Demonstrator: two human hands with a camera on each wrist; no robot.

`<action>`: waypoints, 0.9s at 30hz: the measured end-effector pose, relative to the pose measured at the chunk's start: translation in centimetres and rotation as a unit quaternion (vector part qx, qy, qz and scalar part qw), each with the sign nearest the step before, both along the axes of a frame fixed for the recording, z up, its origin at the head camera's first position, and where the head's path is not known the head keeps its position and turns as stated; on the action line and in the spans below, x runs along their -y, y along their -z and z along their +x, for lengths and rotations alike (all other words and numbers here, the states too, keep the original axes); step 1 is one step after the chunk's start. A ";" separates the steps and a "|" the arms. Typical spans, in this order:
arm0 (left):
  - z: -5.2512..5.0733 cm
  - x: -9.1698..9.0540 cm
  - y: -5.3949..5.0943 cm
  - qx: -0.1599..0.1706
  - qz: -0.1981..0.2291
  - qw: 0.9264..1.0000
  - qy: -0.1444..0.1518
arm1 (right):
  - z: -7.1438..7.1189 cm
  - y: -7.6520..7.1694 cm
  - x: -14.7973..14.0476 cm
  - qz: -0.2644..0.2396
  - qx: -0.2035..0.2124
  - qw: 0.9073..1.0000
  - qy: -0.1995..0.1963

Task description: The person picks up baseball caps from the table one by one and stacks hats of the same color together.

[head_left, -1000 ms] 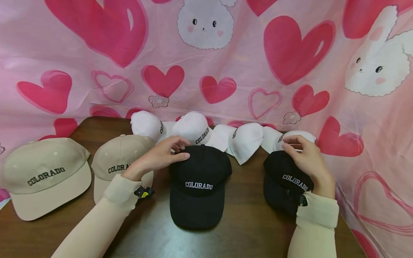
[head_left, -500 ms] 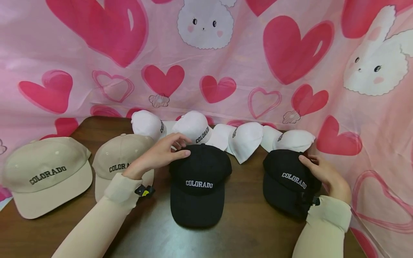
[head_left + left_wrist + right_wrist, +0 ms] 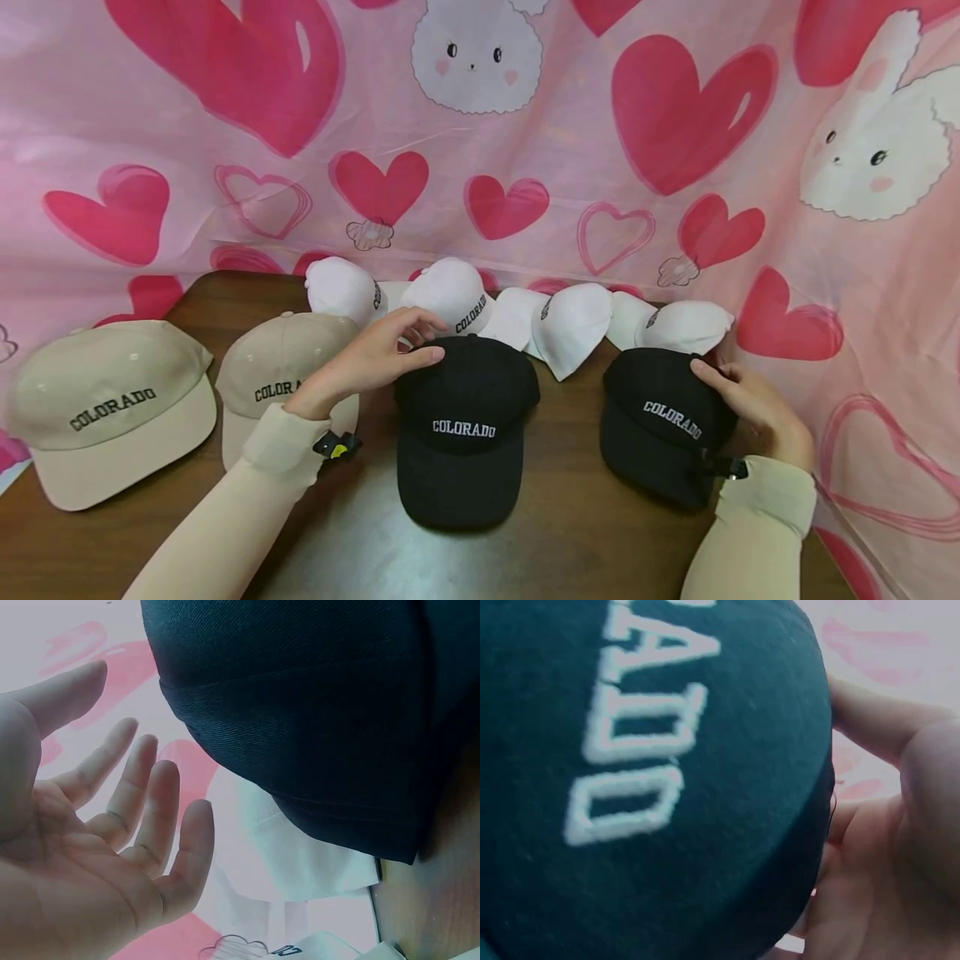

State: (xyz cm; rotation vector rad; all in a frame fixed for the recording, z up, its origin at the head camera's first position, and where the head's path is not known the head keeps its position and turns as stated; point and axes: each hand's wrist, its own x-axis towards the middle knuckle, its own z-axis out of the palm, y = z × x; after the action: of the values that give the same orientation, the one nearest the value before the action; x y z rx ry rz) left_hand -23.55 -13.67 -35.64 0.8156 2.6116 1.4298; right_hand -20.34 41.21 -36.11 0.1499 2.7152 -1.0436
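Upright in the middle of the table, a black cap (image 3: 461, 479) with white COLORADO lettering faces the camera. By its upper left side is the left hand (image 3: 371, 358); the left wrist view has this hand (image 3: 112, 832) with loosely bent fingers and a gap between it and the dark cap (image 3: 300, 705). A second black cap (image 3: 652, 450) stands at the right, turned slightly. The right hand (image 3: 768, 417) grips its right side, thumb on the crown's edge; in the right wrist view the fingers of the hand (image 3: 885, 877) pass behind the cap (image 3: 735, 772), partly hidden.
Two beige caps, one at the far left (image 3: 112, 375) and one (image 3: 255, 358) partly behind the left arm, stand on the brown table (image 3: 570, 500). Several white caps (image 3: 573, 325) line its back edge, before a pink heart-patterned cloth (image 3: 525, 142).
The right hand has come down from above the right black cap to its right side. That cap has shifted slightly left. The left hand is almost unmoved.
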 end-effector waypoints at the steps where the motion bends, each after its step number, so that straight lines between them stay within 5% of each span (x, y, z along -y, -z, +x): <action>1: 0.0 0.0 0.0 -0.001 0.000 1.000 0.001 | 0.1 -0.1 0.1 -0.004 -0.009 1.000 -0.001; 9: 0.1 0.1 -0.2 -0.004 -0.003 1.000 -0.002 | 0.0 -0.9 1.2 -0.061 -0.065 0.996 -0.004; 13: 0.1 0.1 -0.5 -0.013 -0.004 1.000 -0.002 | 0.2 -1.6 2.1 -0.132 -0.107 0.985 -0.014; 20: 0.3 0.3 -0.9 -0.015 0.001 1.000 -0.011 | 0.5 -2.7 4.1 -0.298 -0.161 0.938 -0.071; 27: 0.4 0.4 -1.1 -0.007 0.040 0.999 -0.019 | 1.2 -4.1 5.4 -0.376 -0.206 0.899 -0.087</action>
State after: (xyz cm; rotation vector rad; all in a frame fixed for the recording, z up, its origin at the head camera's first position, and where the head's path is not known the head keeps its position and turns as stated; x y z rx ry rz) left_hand -23.16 -14.06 -34.54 0.7925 2.6092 1.5522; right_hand -19.14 35.79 -32.02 -0.4865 2.3399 -2.1526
